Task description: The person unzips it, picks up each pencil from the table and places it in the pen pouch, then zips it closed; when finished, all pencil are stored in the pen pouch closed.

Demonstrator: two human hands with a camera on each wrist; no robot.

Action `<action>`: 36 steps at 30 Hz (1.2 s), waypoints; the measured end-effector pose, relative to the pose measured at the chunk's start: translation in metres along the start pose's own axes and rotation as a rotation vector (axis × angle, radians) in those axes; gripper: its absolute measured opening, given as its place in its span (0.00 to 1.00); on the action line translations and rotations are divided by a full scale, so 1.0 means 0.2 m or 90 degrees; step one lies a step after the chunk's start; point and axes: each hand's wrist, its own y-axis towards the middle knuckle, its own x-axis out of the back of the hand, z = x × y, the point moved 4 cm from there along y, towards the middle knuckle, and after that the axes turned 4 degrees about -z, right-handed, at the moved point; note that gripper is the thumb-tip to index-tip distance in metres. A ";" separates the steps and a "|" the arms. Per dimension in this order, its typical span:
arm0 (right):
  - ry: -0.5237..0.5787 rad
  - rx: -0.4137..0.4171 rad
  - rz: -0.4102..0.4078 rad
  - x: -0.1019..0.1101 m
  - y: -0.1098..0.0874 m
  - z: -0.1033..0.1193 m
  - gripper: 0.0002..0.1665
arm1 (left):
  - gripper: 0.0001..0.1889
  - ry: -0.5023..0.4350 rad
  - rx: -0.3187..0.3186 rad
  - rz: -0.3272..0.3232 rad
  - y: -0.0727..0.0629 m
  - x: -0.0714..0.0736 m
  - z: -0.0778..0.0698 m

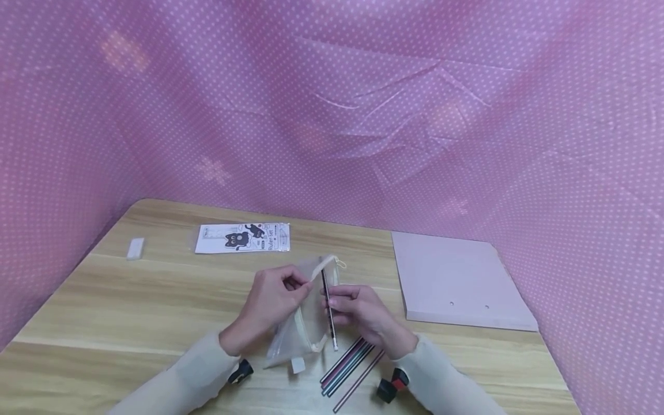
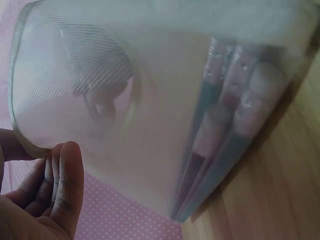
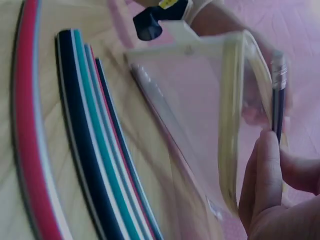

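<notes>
My left hand (image 1: 275,295) pinches the rim of a translucent zip pouch (image 1: 288,342), which gapes toward the right. Between the thumb and fingers of my right hand (image 1: 365,314) is a dark pencil (image 1: 332,331), eraser end toward me, its far end at the pouch's mouth. The left wrist view shows several pencils (image 2: 212,135) with eraser tips, seen through the pouch wall. Several striped pencils (image 1: 349,367) in dark, teal and pinkish colours lie on the table below my right hand; the right wrist view has them close up.
A packaged ruler set (image 1: 242,238) with a cat print lies at the back of the wooden table (image 1: 171,305). Far left is a white eraser-like block (image 1: 135,248). A pale flat board or folder (image 1: 461,282) with two holes lies on the right. Pink dotted cloth (image 1: 332,127) hangs around.
</notes>
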 end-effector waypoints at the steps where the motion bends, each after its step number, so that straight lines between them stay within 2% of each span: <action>1: 0.001 0.001 0.003 -0.01 0.00 0.00 0.28 | 0.04 0.001 -0.003 0.002 0.00 0.00 -0.01; 8: 0.015 0.001 0.006 -0.08 0.01 0.00 0.29 | 0.04 0.007 0.004 0.012 -0.02 -0.01 -0.03; 17: -0.045 0.006 -0.049 -0.08 0.04 -0.02 0.27 | 0.04 0.020 0.011 0.014 -0.02 -0.02 -0.02; 25: -0.083 0.033 -0.053 -0.10 0.05 -0.06 0.27 | 0.04 -0.003 0.006 0.033 -0.03 -0.04 -0.01; 28: -0.076 0.035 -0.058 -0.12 0.05 -0.08 0.29 | 0.04 0.003 -0.001 0.027 -0.03 -0.04 -0.01; 36: -0.040 0.106 -0.098 -0.11 0.03 -0.06 0.30 | 0.03 0.012 -0.030 -0.003 0.00 0.00 0.00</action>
